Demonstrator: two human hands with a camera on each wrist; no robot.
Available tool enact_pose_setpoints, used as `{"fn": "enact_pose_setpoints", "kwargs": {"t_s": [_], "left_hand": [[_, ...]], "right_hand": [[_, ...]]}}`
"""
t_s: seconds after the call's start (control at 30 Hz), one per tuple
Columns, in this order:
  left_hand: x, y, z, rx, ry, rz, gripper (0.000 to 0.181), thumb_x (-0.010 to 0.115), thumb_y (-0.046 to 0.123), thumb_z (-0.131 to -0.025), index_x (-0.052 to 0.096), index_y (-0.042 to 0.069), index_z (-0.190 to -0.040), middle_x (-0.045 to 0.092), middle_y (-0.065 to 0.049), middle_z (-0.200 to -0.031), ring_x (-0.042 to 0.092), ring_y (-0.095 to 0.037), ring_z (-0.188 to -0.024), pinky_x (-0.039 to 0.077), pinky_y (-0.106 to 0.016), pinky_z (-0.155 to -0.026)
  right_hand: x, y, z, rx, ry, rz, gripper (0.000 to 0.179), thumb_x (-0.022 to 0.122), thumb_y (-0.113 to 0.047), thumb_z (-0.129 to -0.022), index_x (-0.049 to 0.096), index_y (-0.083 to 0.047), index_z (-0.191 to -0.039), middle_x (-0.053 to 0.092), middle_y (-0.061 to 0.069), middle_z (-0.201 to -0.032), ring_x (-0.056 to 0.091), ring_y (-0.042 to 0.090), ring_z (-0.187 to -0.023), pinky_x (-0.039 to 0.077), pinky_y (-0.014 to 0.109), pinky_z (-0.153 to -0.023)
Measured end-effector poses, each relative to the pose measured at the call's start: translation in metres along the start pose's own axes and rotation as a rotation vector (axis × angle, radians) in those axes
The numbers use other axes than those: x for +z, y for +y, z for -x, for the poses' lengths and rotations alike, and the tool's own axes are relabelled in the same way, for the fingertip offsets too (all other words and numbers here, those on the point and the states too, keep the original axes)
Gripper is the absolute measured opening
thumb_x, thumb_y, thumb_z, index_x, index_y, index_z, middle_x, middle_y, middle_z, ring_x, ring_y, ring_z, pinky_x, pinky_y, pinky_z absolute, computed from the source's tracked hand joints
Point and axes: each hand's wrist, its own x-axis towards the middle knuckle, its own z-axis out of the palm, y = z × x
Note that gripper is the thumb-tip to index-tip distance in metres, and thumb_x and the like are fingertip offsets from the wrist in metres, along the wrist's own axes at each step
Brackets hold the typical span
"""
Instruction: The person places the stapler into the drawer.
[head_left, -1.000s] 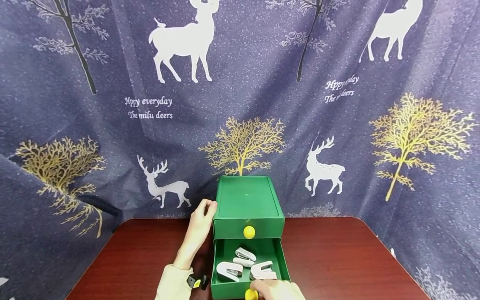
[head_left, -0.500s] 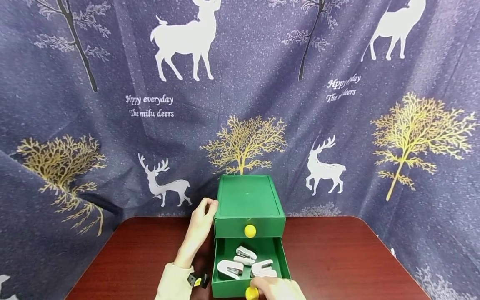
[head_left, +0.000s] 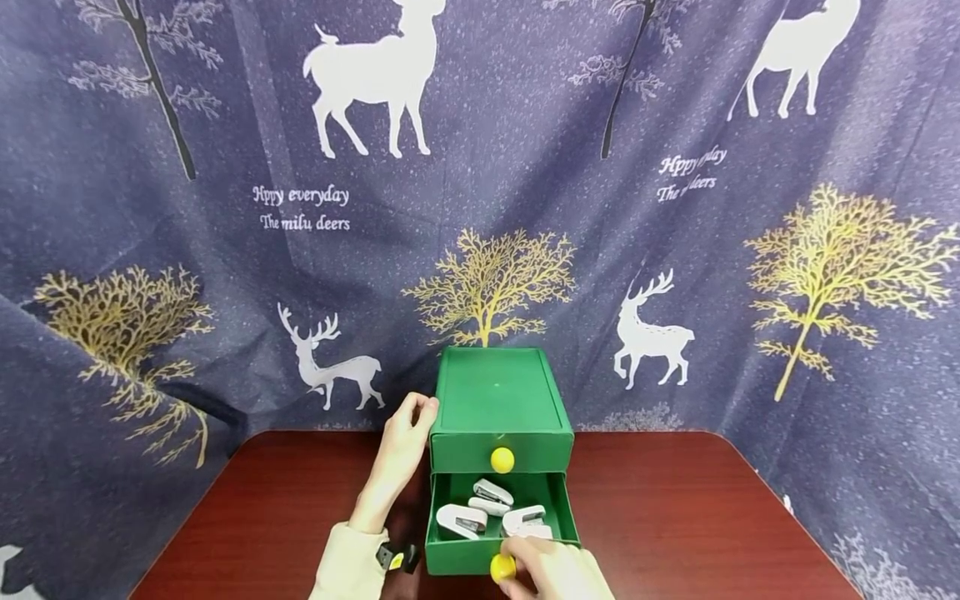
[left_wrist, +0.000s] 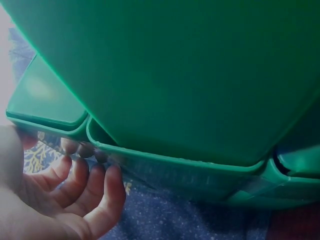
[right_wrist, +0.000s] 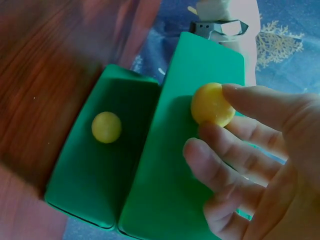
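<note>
A green two-drawer cabinet (head_left: 495,392) stands on the table. Its lower drawer (head_left: 461,557) is pulled out, and inside lie three white staplers: one at the left (head_left: 461,520), one at the back (head_left: 491,496) and one at the right (head_left: 527,522). My right hand (head_left: 551,568) pinches the round yellow knob (right_wrist: 212,105) of this drawer between thumb and fingers. My left hand (head_left: 405,437) rests its bent fingertips against the cabinet's left side, as the left wrist view shows (left_wrist: 85,192). The upper drawer (head_left: 465,454) is closed, with its own yellow knob (right_wrist: 106,127).
The reddish-brown table (head_left: 660,508) extends to both sides of the cabinet. Behind it hangs a dark blue cloth (head_left: 480,167) printed with white deer and golden trees. A black device with a yellow mark (head_left: 396,558) sits at the left wrist.
The lower drawer has slid a little way inward, my right hand moving with its knob and the staplers shifting back with it. My left hand keeps its place on the cabinet's side.
</note>
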Motion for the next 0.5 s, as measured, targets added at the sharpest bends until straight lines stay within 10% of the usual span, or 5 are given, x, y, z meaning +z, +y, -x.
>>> {"fn": "enact_pose_setpoints", "kwargs": {"t_s": [0.5], "left_hand": [[-0.001,-0.002,0.000,-0.020,-0.013,0.014,0.028,0.054,0.042,-0.100,0.059,0.016,-0.093,0.050,-0.002,-0.071,0.051,-0.018,-0.063,0.044,-0.030,-0.061]], "right_hand": [[0.010,0.012,-0.016,-0.035,0.157,-0.005,0.029,0.081,-0.024,-0.079,0.054,-0.029,-0.088,0.042,-0.022,-0.073,0.044,-0.004,-0.064,0.034,0.019,-0.050]]}}
